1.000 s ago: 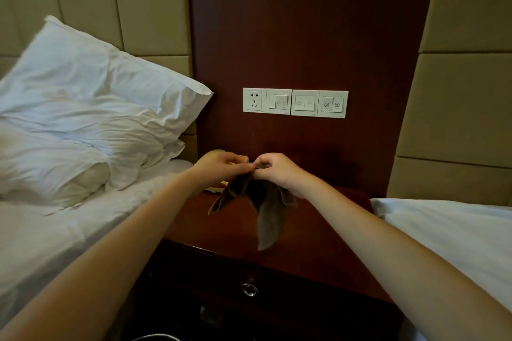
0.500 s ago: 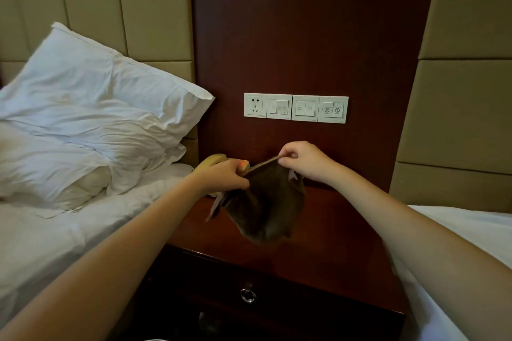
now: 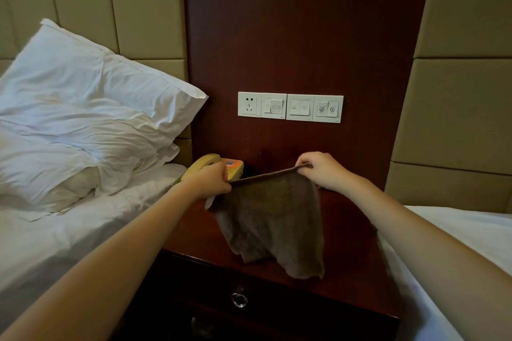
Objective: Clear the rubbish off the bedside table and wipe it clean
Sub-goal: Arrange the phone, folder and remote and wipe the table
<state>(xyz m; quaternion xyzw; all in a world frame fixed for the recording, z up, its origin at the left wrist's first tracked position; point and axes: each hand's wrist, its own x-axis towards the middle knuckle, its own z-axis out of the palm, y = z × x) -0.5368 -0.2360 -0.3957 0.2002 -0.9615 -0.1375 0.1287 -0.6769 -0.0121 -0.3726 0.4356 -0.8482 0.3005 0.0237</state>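
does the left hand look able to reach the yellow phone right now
Reach, probably yes: the phone sits just behind the left hand with nothing between. But its fingers pinch the cloth, so it must let go first.

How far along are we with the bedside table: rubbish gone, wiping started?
No rubbish shows on the visible table; only a phone sits at its back left. In hand: left hand and right hand pinch the cloth open by its top edge, above the table. Left: the wipe itself.

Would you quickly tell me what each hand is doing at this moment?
Left hand: pinches the left top corner of the brown cloth.
Right hand: pinches the right top corner of the same cloth.
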